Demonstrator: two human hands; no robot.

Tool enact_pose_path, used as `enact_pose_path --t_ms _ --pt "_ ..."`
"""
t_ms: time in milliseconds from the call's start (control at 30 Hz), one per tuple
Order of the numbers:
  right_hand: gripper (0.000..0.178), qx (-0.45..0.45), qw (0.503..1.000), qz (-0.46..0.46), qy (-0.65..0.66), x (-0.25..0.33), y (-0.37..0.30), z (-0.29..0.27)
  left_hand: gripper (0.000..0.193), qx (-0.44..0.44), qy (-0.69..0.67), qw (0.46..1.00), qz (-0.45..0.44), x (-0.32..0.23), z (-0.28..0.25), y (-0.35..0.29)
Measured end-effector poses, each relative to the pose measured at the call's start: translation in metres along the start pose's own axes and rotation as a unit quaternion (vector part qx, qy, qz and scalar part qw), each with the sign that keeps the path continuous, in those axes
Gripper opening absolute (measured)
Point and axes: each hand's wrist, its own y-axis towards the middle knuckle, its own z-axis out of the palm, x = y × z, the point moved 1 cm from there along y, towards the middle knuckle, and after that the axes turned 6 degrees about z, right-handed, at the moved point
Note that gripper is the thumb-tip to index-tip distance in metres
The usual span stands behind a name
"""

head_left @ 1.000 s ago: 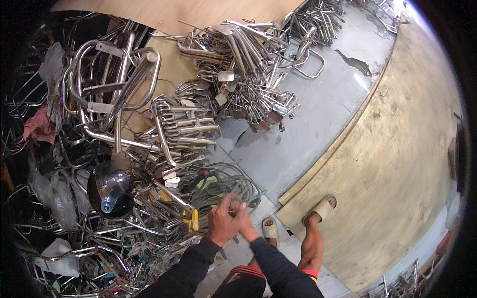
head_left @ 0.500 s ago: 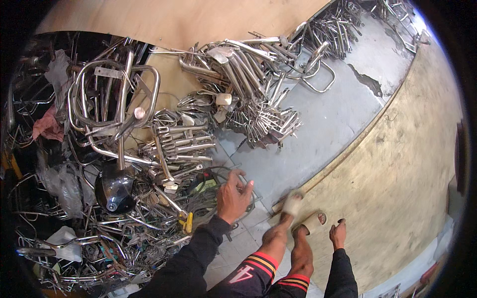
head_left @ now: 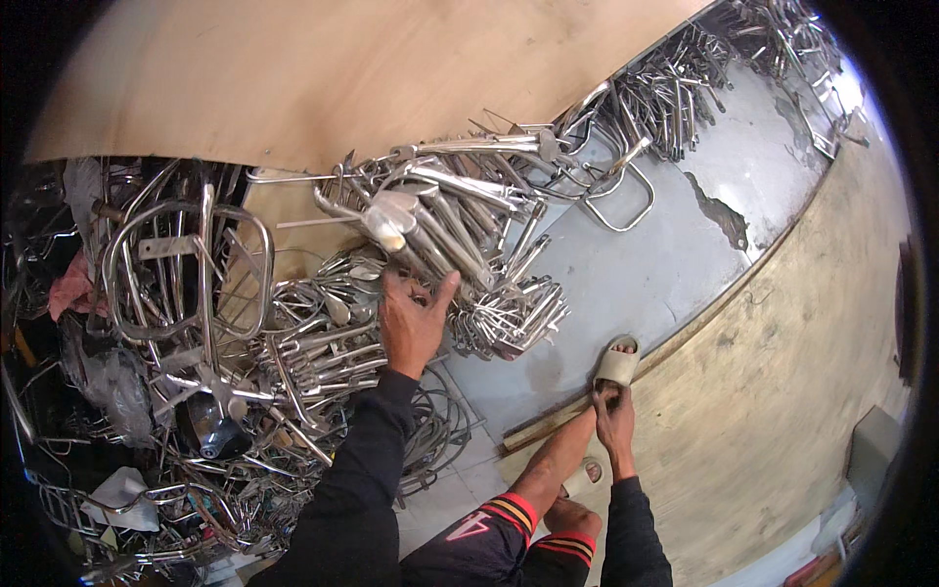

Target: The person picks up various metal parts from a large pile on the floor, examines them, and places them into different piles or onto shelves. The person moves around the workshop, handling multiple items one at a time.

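Observation:
My left hand point(head_left: 416, 323) reaches over a heap of shiny bent metal bars point(head_left: 445, 230), its thumb spread wide from the fingers. Nothing shows in its grasp; whether the fingertips touch the bars I cannot tell. Just below it lie rows of slimmer metal rods with flattened ends point(head_left: 328, 357). Thin hooked rods point(head_left: 518, 318) fan out on its right. My right hand point(head_left: 616, 430) hangs low in front of my sandalled foot, thumb and fingers apart, holding nothing visible.
A large tubular metal frame point(head_left: 205, 264) lies on the left pile. Coiled grey cable point(head_left: 440, 430) rests on the tiles. A wooden panel point(head_left: 323, 78) spans the top. At right, a tan board point(head_left: 763, 382) with a raised edge borders the grey floor sheet point(head_left: 646, 254).
My left hand has moved forward and left, from above the cable to the metal bars. My right hand has swung forward and left. One foot has stepped forward, and the view has shifted.

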Motion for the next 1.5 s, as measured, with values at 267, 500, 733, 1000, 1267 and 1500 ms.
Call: enact_pose_path --t_ms 267,500,733,1000,1267,1500 --pt "0.054 0.065 0.955 -0.276 0.081 0.301 0.148 0.022 0.085 -0.041 0.054 0.998 -0.019 0.000 0.004 0.024" --pt "0.048 0.087 0.937 -0.323 -0.097 0.372 0.162 0.054 0.048 -0.041 0.085 0.995 -0.017 -0.007 -0.009 0.023" --pt "0.051 0.145 0.945 -0.269 -0.115 0.291 0.118 0.093 0.035 0.082 -0.101 0.990 -0.059 0.030 -0.025 0.009" --pt "0.053 0.060 0.936 -0.336 -0.091 0.290 0.132 0.081 0.043 0.271 -0.098 0.943 0.165 -0.057 0.134 -0.039" --pt "0.037 -0.075 0.993 -0.026 -0.082 0.063 0.084 -0.076 0.046 0.553 -0.118 0.782 0.261 -0.206 0.229 -0.210" --pt "0.026 -0.102 0.976 0.174 -0.077 -0.194 -0.066 -0.315 0.049 0.624 -0.035 0.716 0.312 -0.316 0.250 -0.301"
